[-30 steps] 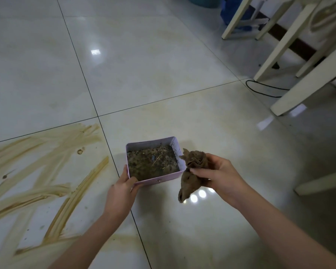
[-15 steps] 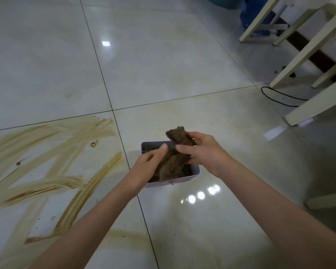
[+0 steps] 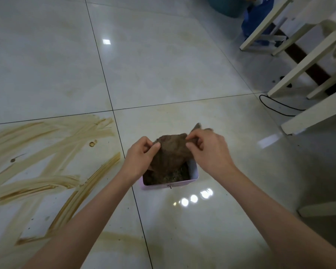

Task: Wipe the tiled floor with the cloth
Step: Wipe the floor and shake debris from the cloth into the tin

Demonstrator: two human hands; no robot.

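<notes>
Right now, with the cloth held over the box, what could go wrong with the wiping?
The cloth, pinched by the left hand and right hand, looks soiled brown; it may smear more, like the streaks on the left tile. Its lower edge seems to hang into the box of debris, so grit might be dragged onto the floor.

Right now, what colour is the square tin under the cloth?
Pale pink-lilac, seen in the head view: the tin sits on the floor below the brown cloth.

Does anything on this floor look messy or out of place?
Yes. Brown streaks smear the tile on the left, clashing with the glossy floor elsewhere. The left hand and right hand hold a brown cloth over a pink box of murky sludge.
</notes>
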